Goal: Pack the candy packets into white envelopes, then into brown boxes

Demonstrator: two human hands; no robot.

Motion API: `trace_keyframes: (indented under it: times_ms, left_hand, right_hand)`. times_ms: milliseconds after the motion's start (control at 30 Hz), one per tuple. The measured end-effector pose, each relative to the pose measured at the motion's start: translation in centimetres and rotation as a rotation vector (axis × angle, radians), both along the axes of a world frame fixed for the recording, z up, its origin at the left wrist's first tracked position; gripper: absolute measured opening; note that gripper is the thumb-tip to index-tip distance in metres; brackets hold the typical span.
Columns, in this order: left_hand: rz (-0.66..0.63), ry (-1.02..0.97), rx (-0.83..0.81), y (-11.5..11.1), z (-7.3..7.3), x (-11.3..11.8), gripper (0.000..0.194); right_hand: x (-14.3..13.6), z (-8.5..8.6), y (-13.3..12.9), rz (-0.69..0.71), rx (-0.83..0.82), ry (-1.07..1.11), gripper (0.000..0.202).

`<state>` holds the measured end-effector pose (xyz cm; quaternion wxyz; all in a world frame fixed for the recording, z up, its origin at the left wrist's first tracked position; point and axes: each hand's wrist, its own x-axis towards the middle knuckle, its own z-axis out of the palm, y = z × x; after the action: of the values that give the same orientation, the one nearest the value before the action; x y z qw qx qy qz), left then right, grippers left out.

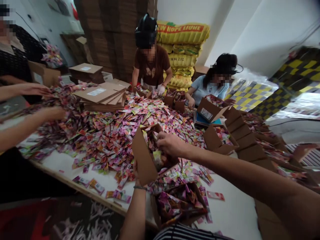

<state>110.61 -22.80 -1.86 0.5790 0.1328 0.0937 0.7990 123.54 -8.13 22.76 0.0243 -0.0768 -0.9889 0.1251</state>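
My left hand [136, 173] grips a tilted brown cardboard box [142, 158] by its near lower side, fingers partly hidden by the wall. Small purple, pink and green packets [157, 158] lie inside that box. Over its opening, my right hand [171, 144] reaches in with curled fingers; the fingertips are among the packets, and what they hold is hidden. Close to my body, a second box [156, 208] full of packets stands on the table. A large loose heap of packets [110, 143] spreads beyond and to the left of my hands.
Flat stacked cartons [100, 95] sit on the heap. Filled boxes line the right side [250, 143], and another box [220, 140] stands nearer. A co-worker's arms [32, 123] reach in from the left. Two more people [152, 66] work across the white table [235, 203].
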Motion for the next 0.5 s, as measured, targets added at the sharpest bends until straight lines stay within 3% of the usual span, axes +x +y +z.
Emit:
trace_keyframes:
  times_ms: [67,133,167,267,400,500]
  left_hand:
    - [-0.002,-0.022,0.039,-0.7,0.2,-0.7,0.036]
    - [0.002,-0.037,0.066,-1.6,0.4,-1.4,0.042]
    - [0.004,-0.043,0.08,-2.0,0.5,-1.7,0.045]
    - [-0.022,-0.043,0.124,-2.6,0.8,-2.1,0.049]
    - [-0.13,-0.006,0.156,-2.4,0.9,-1.5,0.051]
    - [-0.169,-0.004,0.148,-2.5,0.9,-0.8,0.051]
  right_hand:
    - [1.7,1.2,1.8,-0.117,0.039,0.018,0.016]
    - [3.1,2.4,2.9,-0.191,0.117,-0.102,0.008]
    - [3.4,2.9,3.0,-0.201,0.158,-0.161,0.003]
    - [2.3,3.3,1.3,-0.226,0.145,-0.146,0.019]
    - [-2.8,0.9,-2.3,-0.365,-0.007,-0.062,0.035]
    - [-5.4,-1.4,-3.2,-0.361,-0.043,-0.066,0.039]
